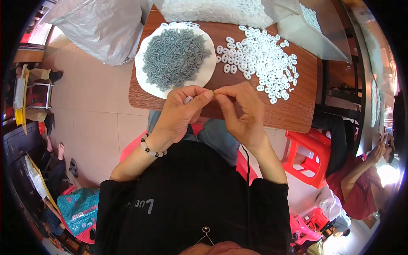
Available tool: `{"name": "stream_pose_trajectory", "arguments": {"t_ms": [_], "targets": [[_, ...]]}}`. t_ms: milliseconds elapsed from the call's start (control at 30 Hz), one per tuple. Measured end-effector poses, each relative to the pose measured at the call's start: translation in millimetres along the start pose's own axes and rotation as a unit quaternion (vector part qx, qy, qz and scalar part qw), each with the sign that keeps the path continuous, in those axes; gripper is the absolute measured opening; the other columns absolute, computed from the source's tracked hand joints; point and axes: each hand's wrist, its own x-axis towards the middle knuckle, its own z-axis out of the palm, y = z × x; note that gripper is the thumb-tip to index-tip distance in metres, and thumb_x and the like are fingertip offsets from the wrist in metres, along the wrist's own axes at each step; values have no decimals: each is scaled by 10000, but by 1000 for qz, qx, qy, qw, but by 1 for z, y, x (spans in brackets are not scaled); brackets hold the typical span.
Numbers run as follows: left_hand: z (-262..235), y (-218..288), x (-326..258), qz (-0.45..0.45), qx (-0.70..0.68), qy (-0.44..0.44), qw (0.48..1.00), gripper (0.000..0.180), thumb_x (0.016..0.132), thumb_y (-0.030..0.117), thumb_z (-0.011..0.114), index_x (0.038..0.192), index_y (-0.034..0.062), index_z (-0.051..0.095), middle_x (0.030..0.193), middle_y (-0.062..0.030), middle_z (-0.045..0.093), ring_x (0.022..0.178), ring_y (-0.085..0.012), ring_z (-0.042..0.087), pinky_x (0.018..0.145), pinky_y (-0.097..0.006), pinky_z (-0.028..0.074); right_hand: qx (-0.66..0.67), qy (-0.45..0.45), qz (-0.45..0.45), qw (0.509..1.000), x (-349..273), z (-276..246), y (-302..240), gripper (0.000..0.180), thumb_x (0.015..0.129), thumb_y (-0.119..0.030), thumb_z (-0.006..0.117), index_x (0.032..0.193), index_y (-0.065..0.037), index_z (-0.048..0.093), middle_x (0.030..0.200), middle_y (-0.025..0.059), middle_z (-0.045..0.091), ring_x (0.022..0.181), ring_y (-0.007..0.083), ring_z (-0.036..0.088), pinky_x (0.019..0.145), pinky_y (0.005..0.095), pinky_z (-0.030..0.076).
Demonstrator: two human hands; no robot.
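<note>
My two hands meet just over the near edge of the brown table [293, 114]. My left hand [182, 108] is closed, with a small white oval plastic piece [188, 100] showing among its curled fingers. Thumb and forefinger of my right hand [244, 112] pinch together against the left fingertips; whatever lies between them is too small to make out. Behind my left hand stands a white scalloped plate [143, 74] heaped with grey screws [176, 57]. Beyond my right hand, many loose white oval pieces with two holes [265, 59] are spread over the tabletop.
A mass of white pieces [216, 10] lies at the table's far edge beside a pale bin [314, 38]. A large whitish plastic bag [102, 29] is at the far left. Red stools [308, 159] stand at right, near a person in a red top [361, 187].
</note>
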Motion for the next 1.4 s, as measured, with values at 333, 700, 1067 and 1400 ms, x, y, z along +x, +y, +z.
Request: {"name": "stream_pose_trajectory", "arguments": {"t_ms": [333, 700, 1067, 1400], "targets": [[22, -15, -2, 20, 100, 4, 995, 163, 887, 155, 651, 910, -6, 653, 568, 84, 501, 482, 26, 369, 432, -164, 258, 350, 27, 333, 875, -32, -29, 1, 168, 869, -93, 656, 1005, 5, 639, 905, 74, 693, 796, 87, 624, 692, 201, 481], [19, -23, 0, 73, 225, 7, 972, 185, 889, 167, 655, 942, -10, 648, 779, 31, 612, 672, -3, 485, 600, -152, 377, 334, 42, 335, 880, -38, -26, 5, 154, 857, -85, 667, 983, 3, 673, 835, 15, 665, 761, 48, 588, 648, 174, 446], [17, -23, 0, 69, 231, 5, 970, 167, 892, 156, 650, 939, -4, 646, 784, 33, 615, 679, -2, 490, 602, -153, 383, 282, 45, 310, 907, -35, -27, -3, 136, 843, -30, 665, 963, 32, 673, 783, 9, 642, 711, 34, 561, 636, 163, 433], [19, -20, 0, 86, 254, 5, 963, 179, 891, 175, 654, 915, -3, 652, 713, 66, 576, 613, 15, 422, 543, -147, 323, 275, 45, 300, 912, -35, -23, -1, 130, 840, -29, 669, 954, 34, 674, 793, 18, 650, 722, 40, 573, 635, 167, 438]]}}
